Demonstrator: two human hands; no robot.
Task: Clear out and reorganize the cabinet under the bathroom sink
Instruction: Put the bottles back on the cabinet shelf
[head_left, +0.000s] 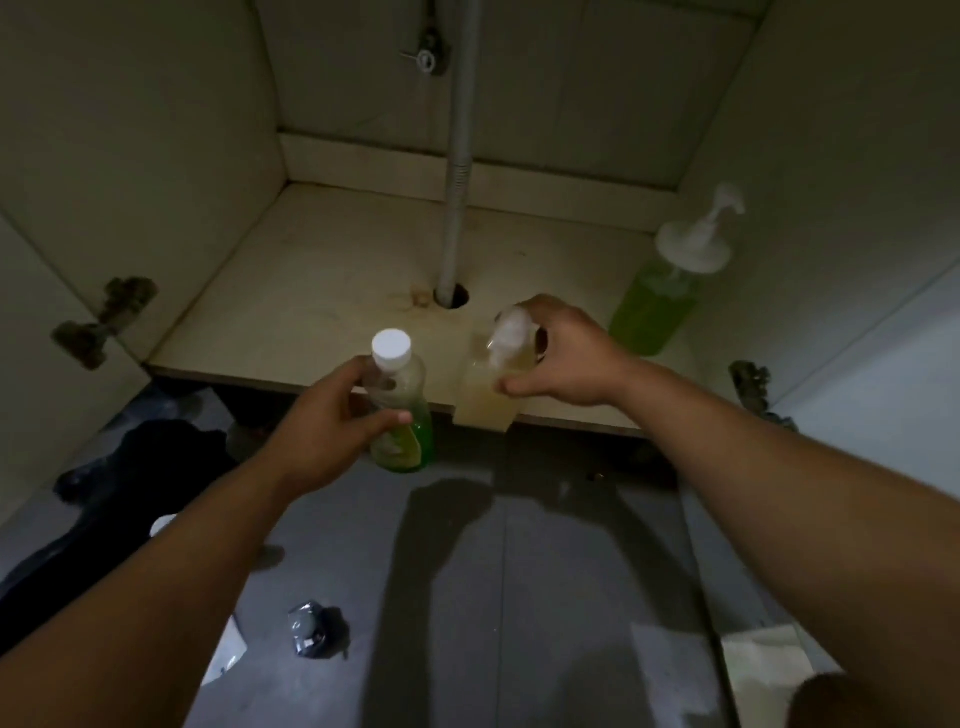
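Note:
The cabinet floor is a pale board, nearly bare. My left hand grips a clear bottle with a white cap, green liquid low in it, held just in front of the cabinet's front edge. My right hand holds a pale yellowish bottle by its upper part, over the front edge of the board. A pump bottle of green liquid stands inside the cabinet at the right wall.
A grey drain pipe runs down through a hole in the cabinet floor. Hinges sit on the open doors at both sides. On the dark floor lie a black cloth, a crumpled wrapper and white paper.

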